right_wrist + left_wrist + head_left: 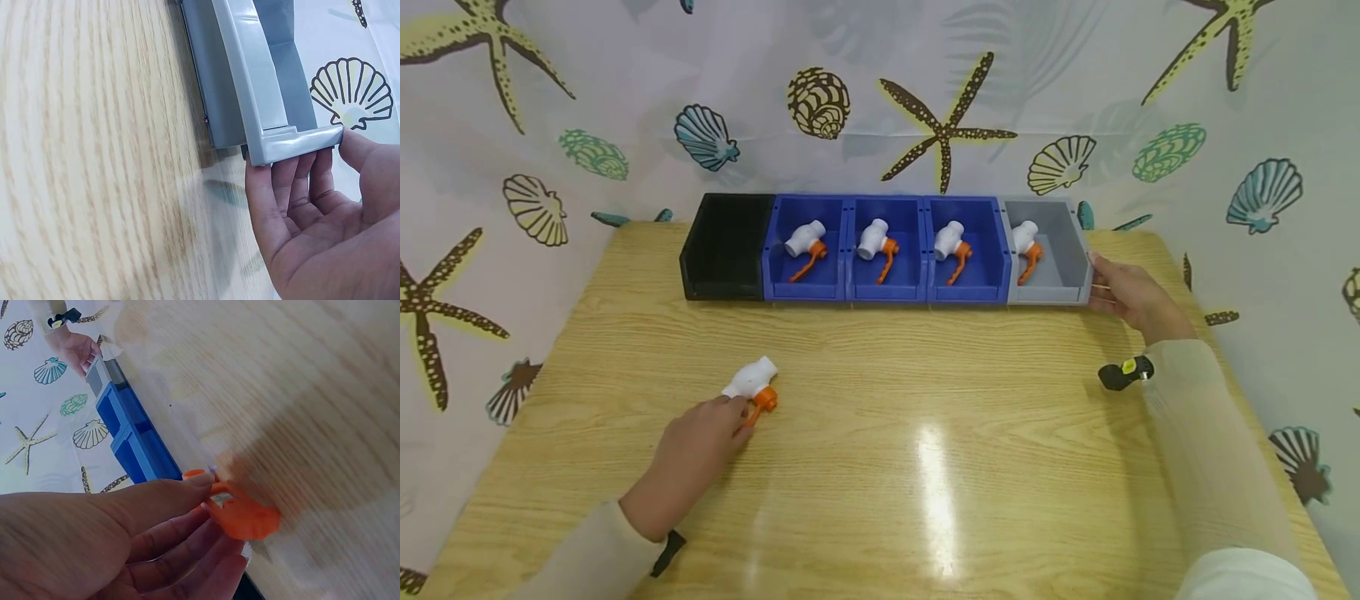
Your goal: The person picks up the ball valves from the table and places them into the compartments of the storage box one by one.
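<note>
In the head view, my left hand (696, 454) pinches a white ball valve with an orange lever (752, 382) over the left part of the table. The left wrist view has the thumb and fingers at the orange lever (247, 515); most of the white body is hidden. My right hand (1131, 293) touches the outer right side of the grey bin (1060, 295). Seen from the right wrist, its extended fingers (262, 203) lie against that side wall, with the thumb at the rim. One white valve (1025, 237) lies inside the grey bin.
Left of the grey bin, three blue bins (887, 292) each hold an orange-levered valve. A black bin (722, 287) ends the row at the left. Behind the row hangs a cloth (910, 50) printed with shells and starfish. Everything stands on a wooden table (1000, 400).
</note>
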A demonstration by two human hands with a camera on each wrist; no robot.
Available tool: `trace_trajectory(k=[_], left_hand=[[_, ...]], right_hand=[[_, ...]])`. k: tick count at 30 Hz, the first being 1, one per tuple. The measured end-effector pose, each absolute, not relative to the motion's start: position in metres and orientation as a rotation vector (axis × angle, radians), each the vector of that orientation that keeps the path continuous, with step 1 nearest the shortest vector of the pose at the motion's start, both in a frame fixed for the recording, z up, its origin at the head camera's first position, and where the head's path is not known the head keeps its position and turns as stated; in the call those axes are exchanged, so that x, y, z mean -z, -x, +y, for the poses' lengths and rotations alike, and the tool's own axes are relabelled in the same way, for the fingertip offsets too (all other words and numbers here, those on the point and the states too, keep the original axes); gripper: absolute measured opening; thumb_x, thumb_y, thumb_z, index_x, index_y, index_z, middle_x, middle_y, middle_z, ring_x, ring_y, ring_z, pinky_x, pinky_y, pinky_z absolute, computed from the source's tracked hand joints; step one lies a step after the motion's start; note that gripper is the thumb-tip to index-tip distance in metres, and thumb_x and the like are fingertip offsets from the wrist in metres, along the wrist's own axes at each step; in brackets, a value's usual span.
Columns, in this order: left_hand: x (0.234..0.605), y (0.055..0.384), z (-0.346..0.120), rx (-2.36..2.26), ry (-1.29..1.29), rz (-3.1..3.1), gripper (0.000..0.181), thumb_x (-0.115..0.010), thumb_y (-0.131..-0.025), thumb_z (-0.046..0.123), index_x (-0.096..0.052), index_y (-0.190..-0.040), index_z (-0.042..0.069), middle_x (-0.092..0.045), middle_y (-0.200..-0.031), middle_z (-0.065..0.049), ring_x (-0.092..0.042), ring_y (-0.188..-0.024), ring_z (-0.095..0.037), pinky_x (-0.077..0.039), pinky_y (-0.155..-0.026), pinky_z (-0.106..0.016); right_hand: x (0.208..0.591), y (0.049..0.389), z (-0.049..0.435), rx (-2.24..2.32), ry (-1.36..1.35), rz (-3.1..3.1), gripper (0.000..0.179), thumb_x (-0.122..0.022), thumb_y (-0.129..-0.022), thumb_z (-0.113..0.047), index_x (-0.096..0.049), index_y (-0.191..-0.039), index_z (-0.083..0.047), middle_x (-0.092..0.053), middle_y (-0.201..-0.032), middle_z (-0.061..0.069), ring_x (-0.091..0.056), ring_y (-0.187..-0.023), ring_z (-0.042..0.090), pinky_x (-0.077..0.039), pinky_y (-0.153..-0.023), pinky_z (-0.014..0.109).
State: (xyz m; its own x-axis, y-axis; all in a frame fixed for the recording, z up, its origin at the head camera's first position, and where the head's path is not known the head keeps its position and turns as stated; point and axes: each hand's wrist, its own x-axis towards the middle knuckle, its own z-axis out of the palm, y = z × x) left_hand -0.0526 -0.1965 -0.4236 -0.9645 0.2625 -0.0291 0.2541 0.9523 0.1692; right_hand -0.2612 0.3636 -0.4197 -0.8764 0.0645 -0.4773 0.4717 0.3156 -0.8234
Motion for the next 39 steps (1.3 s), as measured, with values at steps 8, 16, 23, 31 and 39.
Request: trace_trajectory(k=[8,16,23,31,39], left_hand=[[0.433,0.051,-0.194,-0.24,-0.456,3.112,0.019,-0.074,-0.079,0.012,-0.057,-0.083,0.007,-0.053,-0.071,-0.005,-0.051,-0.056,-0.02,-0.04,-0.043,-0.033],[0.435,0.049,-0.192,-0.277,-0.441,3.149,0.016,-0.072,-0.079,0.009,-0.057,-0.081,0.005,-0.053,-0.068,-0.006,-0.05,-0.052,-0.02,-0.039,-0.042,-0.033],[0.436,0.047,-0.195,-0.287,-0.379,3.104,0.015,-0.072,-0.081,0.01,-0.059,-0.086,0.005,-0.056,-0.071,-0.006,-0.049,-0.051,-0.016,-0.038,-0.042,-0.031],[0.43,0.051,-0.198,-0.272,-0.353,3.084,0.013,-0.07,-0.082,0.01,-0.059,-0.087,0.007,-0.053,-0.07,-0.004,-0.05,-0.057,-0.018,-0.038,-0.042,-0.032],[0.428,0.051,-0.199,-0.226,-0.374,3.092,0.015,-0.073,-0.079,0.009,-0.059,-0.086,0.007,-0.052,-0.07,-0.003,-0.048,-0.057,-0.017,-0.037,-0.042,-0.031]], right_hand=[[0.42,0.261,0.363,1.578,-0.495,2.234,0.089,-0.043,-0.083,-0.064,-0.022,-0.148,-0.007,-0.042,-0.124,0.005,-0.051,-0.101,0.011,-0.045,-0.088,0.026],[0.422,0.261,0.363,1.614,-0.487,2.202,0.088,-0.044,-0.084,-0.062,-0.021,-0.148,-0.007,-0.042,-0.124,0.004,-0.053,-0.098,0.008,-0.045,-0.089,0.027],[0.422,0.26,0.362,1.584,-0.472,2.227,0.087,-0.042,-0.085,-0.062,-0.021,-0.148,-0.006,-0.041,-0.125,0.005,-0.051,-0.101,0.01,-0.045,-0.088,0.026],[0.422,0.26,0.365,1.605,-0.454,2.223,0.087,-0.043,-0.084,-0.062,-0.023,-0.147,-0.004,-0.043,-0.122,0.005,-0.055,-0.091,0.004,-0.046,-0.086,0.025],[0.421,0.261,0.365,1.64,-0.456,2.188,0.088,-0.045,-0.084,-0.062,-0.023,-0.146,-0.003,-0.043,-0.121,0.005,-0.057,-0.089,0.003,-0.048,-0.082,0.023]])
